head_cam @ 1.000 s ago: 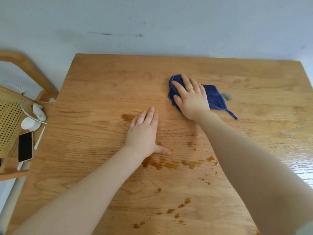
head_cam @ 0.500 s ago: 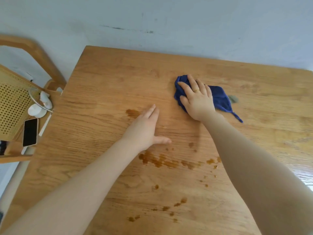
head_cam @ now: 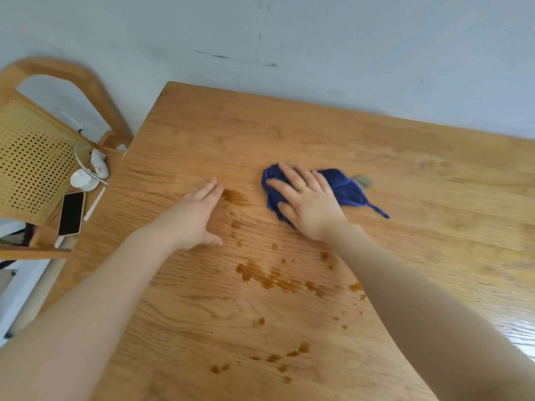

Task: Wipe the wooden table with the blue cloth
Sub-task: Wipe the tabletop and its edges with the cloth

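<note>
Pale grey-blue wall (head_cam: 318, 39) backs a wooden table (head_cam: 419, 227) whose far edge runs against it. On the tabletop, a little beyond its middle, lies the blue cloth (head_cam: 344, 188), bunched flat against the wood, with a thin loop or tail (head_cam: 379, 211) trailing off its right corner. The right hand (head_cam: 307, 202) rests palm-down on top of the cloth, fingers spread and nearly straight, pressing it to the surface; a ring (head_cam: 302, 187) shows on one finger. Just past the cloth's far right corner sits a small greyish mark (head_cam: 363, 180), too blurred to identify. The left hand (head_cam: 197, 218) lies flat on the bare wood to the left of the cloth, apart from it, fingers straight and close together, thumb out to the side, holding nothing. Its fingertips sit right beside a brown smear (head_cam: 236, 196) of spilled liquid. More brown spill (head_cam: 272, 277) spreads in a ragged line nearer the person, between the two forearms, with scattered drops (head_cam: 292, 354) closer still to the near edge. Off the table's left side stands a wooden chair (head_cam: 34, 157) with a perforated cane back; on its seat lie a dark-screened phone (head_cam: 71, 213) and white headphones (head_cam: 86, 172).
</note>
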The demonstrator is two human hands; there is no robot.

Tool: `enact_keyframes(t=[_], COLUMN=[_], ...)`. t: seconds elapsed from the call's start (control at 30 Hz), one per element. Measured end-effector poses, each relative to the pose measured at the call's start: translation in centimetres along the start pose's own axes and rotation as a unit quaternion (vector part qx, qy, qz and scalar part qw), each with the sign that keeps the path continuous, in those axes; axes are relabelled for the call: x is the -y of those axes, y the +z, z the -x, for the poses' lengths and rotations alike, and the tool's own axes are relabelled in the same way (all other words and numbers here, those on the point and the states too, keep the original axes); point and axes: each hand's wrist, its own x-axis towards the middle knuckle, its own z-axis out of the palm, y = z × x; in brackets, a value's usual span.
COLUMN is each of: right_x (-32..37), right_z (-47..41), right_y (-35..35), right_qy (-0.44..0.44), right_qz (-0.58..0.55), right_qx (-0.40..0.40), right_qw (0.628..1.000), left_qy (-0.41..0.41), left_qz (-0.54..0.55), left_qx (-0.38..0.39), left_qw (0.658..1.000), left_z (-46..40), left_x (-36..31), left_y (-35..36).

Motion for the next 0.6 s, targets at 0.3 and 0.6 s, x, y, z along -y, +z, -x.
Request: enact_keyframes(t=[0.3,0.6], right_x=[6.0,4.3], right_z=[-1.2,-4.4], right_y=[1.8,1.0], right_qy=[0.122,0.102], right_qz=[-0.006,0.017], right_qx=[-0.015,-0.019], right_qw=[0.992,0.995], left_qy=[-0.019,-0.058], left_qz=[-0.084,-0.130], left_qx=[0.000,-0.036], left_qw=[0.996,0.989], left_z=[-1.0,-1.7], left_x=[3.8,4.9], left_y=[-0.6,-0.4])
